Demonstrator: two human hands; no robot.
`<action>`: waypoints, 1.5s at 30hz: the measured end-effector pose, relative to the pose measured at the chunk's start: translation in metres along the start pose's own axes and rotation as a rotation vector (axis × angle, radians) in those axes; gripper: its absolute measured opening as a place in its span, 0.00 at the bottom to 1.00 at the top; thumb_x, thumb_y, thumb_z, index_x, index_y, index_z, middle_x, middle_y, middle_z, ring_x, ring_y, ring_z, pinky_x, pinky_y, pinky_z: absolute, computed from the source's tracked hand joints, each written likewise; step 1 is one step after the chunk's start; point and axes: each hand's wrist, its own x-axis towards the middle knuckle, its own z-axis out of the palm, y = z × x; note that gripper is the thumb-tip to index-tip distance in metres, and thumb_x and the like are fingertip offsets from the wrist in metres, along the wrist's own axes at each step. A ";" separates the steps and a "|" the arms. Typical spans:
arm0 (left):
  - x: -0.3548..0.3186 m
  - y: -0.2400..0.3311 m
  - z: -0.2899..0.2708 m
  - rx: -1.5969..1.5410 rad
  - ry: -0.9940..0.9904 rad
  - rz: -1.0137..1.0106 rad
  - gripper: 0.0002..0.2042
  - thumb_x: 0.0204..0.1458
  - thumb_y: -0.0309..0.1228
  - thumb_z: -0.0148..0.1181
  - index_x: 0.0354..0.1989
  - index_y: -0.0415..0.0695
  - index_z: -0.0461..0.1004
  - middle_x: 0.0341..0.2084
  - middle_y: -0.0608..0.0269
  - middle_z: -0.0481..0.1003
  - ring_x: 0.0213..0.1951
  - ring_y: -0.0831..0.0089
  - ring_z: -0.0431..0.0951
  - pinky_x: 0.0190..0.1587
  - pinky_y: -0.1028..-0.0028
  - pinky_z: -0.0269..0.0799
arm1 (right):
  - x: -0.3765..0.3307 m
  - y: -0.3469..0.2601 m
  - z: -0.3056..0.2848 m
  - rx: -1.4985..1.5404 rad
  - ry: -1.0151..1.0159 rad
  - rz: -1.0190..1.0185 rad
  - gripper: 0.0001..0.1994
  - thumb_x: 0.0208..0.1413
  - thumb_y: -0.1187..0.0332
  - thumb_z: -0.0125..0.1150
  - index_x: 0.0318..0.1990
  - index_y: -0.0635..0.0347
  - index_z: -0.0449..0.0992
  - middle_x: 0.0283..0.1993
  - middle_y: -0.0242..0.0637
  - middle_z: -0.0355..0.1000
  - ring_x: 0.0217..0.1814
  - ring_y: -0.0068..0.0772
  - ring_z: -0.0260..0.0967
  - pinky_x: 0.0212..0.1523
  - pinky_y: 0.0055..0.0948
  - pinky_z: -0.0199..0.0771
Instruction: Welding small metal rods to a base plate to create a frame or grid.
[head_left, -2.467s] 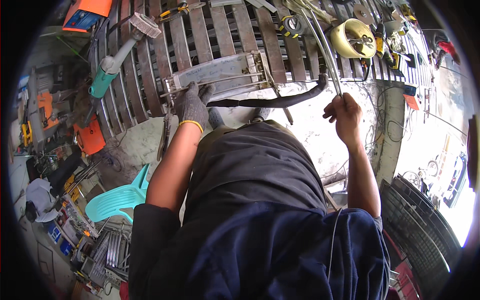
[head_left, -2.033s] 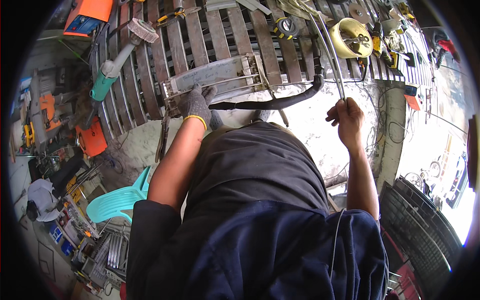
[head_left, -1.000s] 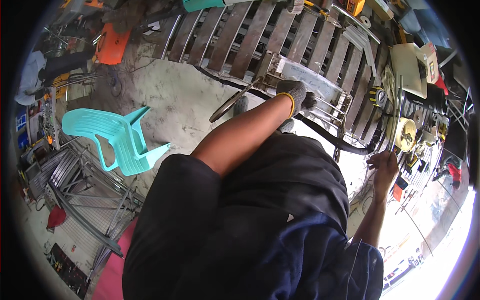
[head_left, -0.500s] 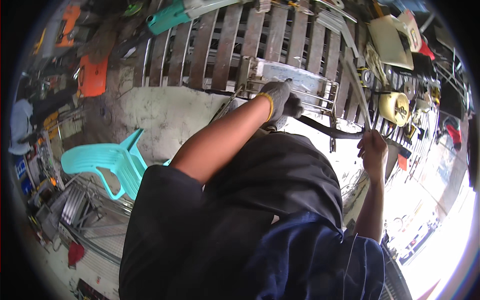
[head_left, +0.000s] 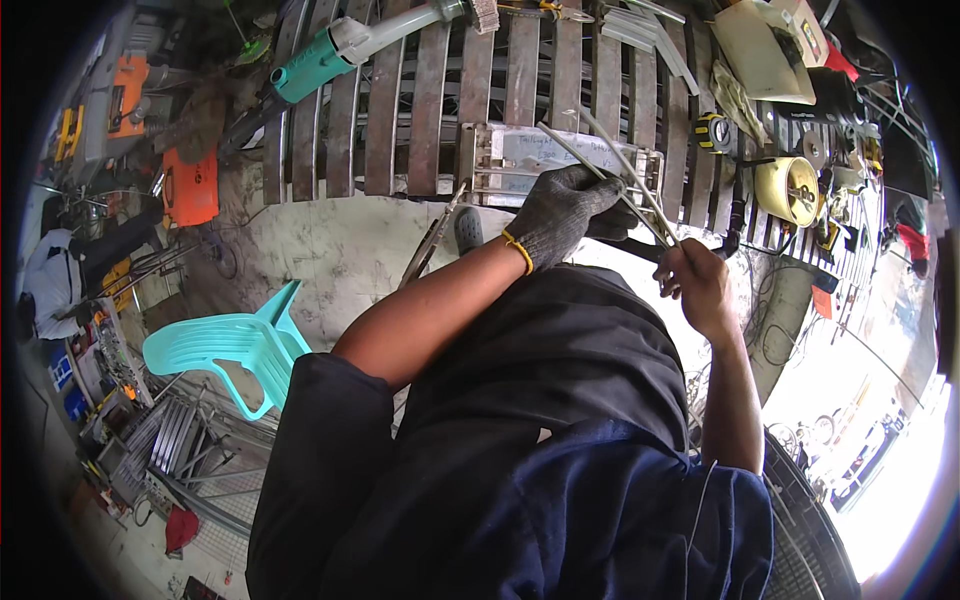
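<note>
grey knit is covering the left hand (head_left: 560,220), and its fingers are curling partway in at one of two thin metal rods (head_left: 648,200); from where i'm standing i can't tell whether they're pinching it. the bare right hand (head_left: 697,285) is closing its fingers round the rods' near ends, just off the near edge of the slatted bench (head_left: 383,140). along that edge a framed pale panel (head_left: 520,150) is lying beyond the gloved hand, while a teal grinder (head_left: 310,68) is resting by the left edge.
</note>
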 end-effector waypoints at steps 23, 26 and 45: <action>0.081 -0.033 -0.072 -0.029 0.547 0.135 0.13 0.70 0.34 0.49 0.50 0.35 0.73 0.42 0.48 0.82 0.42 0.59 0.86 0.50 0.66 0.86 | -0.023 0.061 -0.074 0.188 0.668 0.017 0.15 0.74 0.65 0.50 0.33 0.63 0.72 0.28 0.38 0.79 0.28 0.26 0.77 0.32 0.28 0.76; 0.086 -0.035 -0.077 -0.025 0.570 0.094 0.13 0.70 0.34 0.50 0.50 0.37 0.73 0.41 0.48 0.82 0.40 0.60 0.86 0.47 0.65 0.86 | -0.026 0.070 -0.076 0.229 0.669 0.012 0.15 0.74 0.65 0.50 0.33 0.62 0.72 0.28 0.37 0.79 0.28 0.26 0.77 0.32 0.28 0.76; 0.116 -0.028 -0.084 -0.172 0.599 -0.039 0.10 0.68 0.30 0.43 0.45 0.42 0.72 0.33 0.52 0.80 0.33 0.52 0.85 0.36 0.48 0.86 | -0.017 0.073 -0.085 0.160 0.671 -0.093 0.16 0.74 0.63 0.50 0.34 0.63 0.74 0.27 0.35 0.80 0.28 0.25 0.78 0.32 0.27 0.76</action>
